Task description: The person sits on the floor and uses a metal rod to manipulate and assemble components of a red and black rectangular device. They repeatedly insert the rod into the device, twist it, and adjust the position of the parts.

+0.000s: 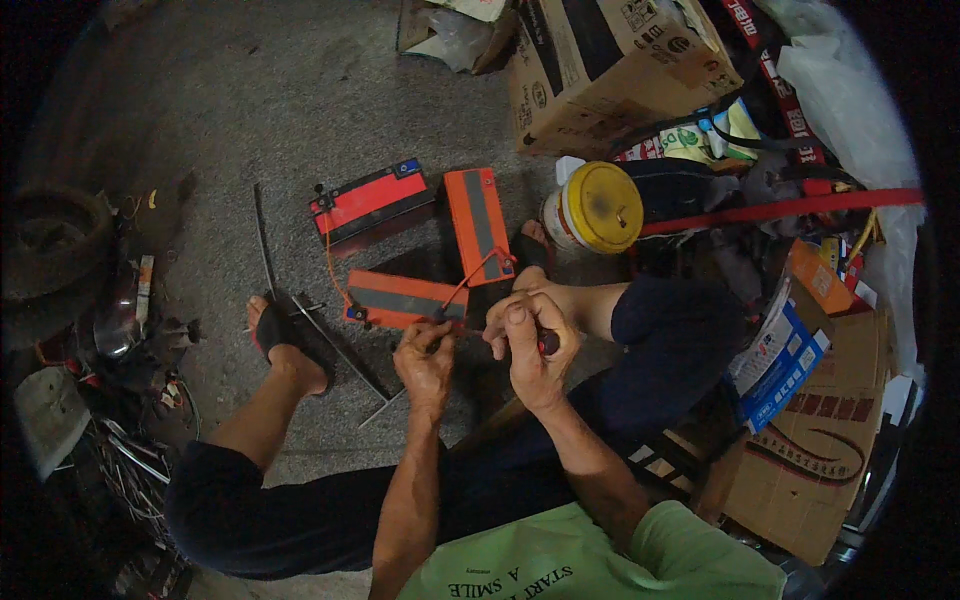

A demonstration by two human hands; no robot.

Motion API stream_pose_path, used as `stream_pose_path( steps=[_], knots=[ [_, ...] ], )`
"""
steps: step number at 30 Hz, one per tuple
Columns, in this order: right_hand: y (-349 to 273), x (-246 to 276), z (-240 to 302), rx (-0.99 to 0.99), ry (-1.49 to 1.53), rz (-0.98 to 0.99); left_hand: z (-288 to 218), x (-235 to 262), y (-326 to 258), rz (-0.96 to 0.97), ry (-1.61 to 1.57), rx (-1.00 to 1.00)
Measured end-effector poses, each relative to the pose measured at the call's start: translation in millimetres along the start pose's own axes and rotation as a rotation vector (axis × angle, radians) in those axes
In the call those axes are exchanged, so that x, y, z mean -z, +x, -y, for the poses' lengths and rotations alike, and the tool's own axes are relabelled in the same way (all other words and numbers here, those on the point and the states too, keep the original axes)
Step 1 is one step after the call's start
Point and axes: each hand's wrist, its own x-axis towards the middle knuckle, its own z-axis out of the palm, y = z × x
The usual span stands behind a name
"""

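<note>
Three rectangular orange-and-black battery blocks (405, 300), smooth-cased, are laid on rough grey floor, linked by thin orange wire (470, 275). The nearest block's right end is pinched by the left hand (425, 360); a dark-handled tool (547, 343) is clenched in the right hand (535, 345). One yellow-lidded tub (595, 207) is noted far right.

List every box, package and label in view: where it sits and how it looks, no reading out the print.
Large cardboard box: top centre, brown with dark printed panels.
Cardboard box: lower right, brown with a dark swirl print.
Blue carton: right, leaning on that box, blue and white.
Yellow-lidded tub: beside the knee, round, white-labelled wall.
Three batteries: on the floor by the left hand, orange with grey stripes.
</note>
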Motion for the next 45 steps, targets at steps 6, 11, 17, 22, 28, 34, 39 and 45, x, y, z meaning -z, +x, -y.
stream_pose_path(
  steps=[6, 11, 17, 22, 28, 34, 39, 45],
  knots=[
    [6, 10, -1, -0.008, 0.034, 0.143, 3, 1, 1, 0.005, -0.003, -0.009],
    [1, 11, -7, 0.012, 0.051, 0.075, 3, 2, 2, 0.015, -0.034, 0.011],
    [1, 10, -8, 0.019, 0.048, 0.052, 2, 4, 2, 0.022, 0.042, -0.003],
    [1, 7, -6, 0.034, -0.023, 0.047, 8, 3, 2, 0.028, 0.016, -0.049],
    [2, 4, -13, 0.397, -0.385, 0.030, 10, 1, 1, 0.008, -0.009, -0.073],
    [12, 10, 24, 0.438, -0.844, 0.250, 6, 0, -1, -0.021, -0.017, -0.087],
    [19, 20, 72, 0.170, -1.036, 0.527, 4, -6, -2, -0.069, -0.045, -0.026],
    [15, 21, 61, 0.297, -1.060, 0.518, 5, -4, -3, -0.082, 0.004, -0.074]
  ],
)
